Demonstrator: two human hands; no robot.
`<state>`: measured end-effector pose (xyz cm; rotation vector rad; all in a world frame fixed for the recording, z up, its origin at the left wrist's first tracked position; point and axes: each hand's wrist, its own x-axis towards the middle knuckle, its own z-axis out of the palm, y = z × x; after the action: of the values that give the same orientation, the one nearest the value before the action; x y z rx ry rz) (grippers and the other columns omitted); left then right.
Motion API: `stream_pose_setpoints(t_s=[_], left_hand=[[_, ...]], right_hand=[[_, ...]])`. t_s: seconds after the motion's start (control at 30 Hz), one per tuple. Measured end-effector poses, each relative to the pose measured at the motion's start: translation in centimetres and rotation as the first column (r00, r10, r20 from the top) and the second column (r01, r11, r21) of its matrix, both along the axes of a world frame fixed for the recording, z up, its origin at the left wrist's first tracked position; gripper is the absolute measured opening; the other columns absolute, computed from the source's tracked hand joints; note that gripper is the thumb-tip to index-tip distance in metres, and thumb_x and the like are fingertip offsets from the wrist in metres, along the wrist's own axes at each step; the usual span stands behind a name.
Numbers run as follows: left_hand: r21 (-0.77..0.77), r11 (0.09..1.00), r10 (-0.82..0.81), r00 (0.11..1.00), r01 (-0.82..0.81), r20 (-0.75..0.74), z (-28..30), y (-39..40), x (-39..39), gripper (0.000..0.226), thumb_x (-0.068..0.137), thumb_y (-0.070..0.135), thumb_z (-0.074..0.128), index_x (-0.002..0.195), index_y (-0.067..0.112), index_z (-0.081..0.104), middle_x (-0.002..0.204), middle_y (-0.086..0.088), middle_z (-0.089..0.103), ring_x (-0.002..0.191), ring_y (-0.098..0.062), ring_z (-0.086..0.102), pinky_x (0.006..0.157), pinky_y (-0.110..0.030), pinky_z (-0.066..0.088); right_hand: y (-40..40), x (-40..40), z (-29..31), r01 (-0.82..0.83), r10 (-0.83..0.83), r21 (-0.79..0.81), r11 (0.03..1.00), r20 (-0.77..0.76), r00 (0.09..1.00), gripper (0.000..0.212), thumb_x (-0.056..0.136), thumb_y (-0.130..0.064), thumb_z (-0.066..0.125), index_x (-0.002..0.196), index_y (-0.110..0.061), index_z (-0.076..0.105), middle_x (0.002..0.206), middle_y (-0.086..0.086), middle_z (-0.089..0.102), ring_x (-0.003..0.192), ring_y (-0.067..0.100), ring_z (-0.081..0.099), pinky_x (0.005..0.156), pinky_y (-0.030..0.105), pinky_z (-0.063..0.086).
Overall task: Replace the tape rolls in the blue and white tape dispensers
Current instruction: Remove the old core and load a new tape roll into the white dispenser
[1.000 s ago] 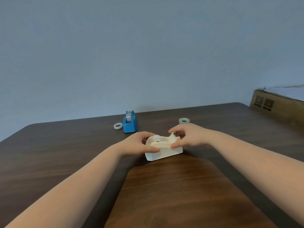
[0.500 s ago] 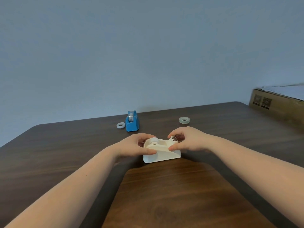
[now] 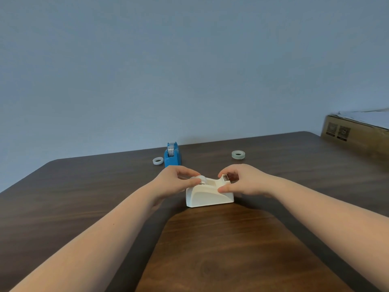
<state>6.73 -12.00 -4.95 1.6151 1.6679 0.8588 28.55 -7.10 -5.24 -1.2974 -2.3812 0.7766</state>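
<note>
I've got the white tape dispenser [image 3: 209, 194] sitting mid-table [image 3: 221, 249], left hand [image 3: 174, 183] pinching the roll [image 3: 201, 179] at its rounded end, right hand [image 3: 244, 182] clamped on the cutter end, thumb on the near side. Over by the far edge I see the blue dispenser [image 3: 172, 155] upright with a roll loaded, one spare roll [image 3: 158, 161] just beside its left, another roll [image 3: 238, 154] well apart to the right, cardboard box [image 3: 357, 133] at the far right corner

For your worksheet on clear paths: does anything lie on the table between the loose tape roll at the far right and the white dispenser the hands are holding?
Nothing visible does. The loose roll lies flat on bare table beyond the right hand, which grips the white dispenser at its cutter end. Only that hand is between them.
</note>
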Motion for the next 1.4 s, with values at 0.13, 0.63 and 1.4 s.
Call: stream_pose_setpoints(t_s=[0.13,0.63,1.4], left_hand=[[0.028,1.0,0.0,1.0,0.0,-0.016,-0.1,0.1,0.4,0.016,0.083,0.033,0.07,0.099,0.033,0.073,0.111,0.01,0.068,0.108,-0.008,0.059,0.087,-0.025,0.048],[0.184,0.979,0.078,0.996,-0.083,0.036,1.1,-0.3,1.2,0.02,0.091,0.03,0.06,0.107,0.023,0.069,0.104,0.007,0.069,0.094,-0.005,0.06,0.074,-0.017,0.045],[0.165,0.979,0.041,0.91,-0.119,0.412,1.0,-1.0,2.4,0.02,0.083,0.028,0.071,0.099,0.016,0.072,0.096,-0.001,0.075,0.09,-0.012,0.073,0.087,-0.029,0.057]], right_hand=[[0.1,0.0,0.0,-0.001,0.0,-0.009,1.0,-0.003,1.0,0.05,0.079,-0.037,0.072,0.125,-0.024,0.057,0.124,-0.002,0.058,0.11,0.016,0.057,0.09,0.033,0.054],[-0.6,-0.6,0.6,0.026,-0.025,0.011,1.0,-0.075,0.997,0.057,0.086,-0.044,0.063,0.136,-0.023,0.048,0.14,-0.004,0.051,0.128,0.014,0.048,0.101,0.027,0.04],[-1.9,-2.9,2.5,0.112,-0.093,0.015,0.994,-0.456,0.885,0.021,0.08,-0.031,0.074,0.092,-0.015,0.067,0.085,-0.005,0.065,0.075,0.005,0.058,0.062,0.016,0.042]])
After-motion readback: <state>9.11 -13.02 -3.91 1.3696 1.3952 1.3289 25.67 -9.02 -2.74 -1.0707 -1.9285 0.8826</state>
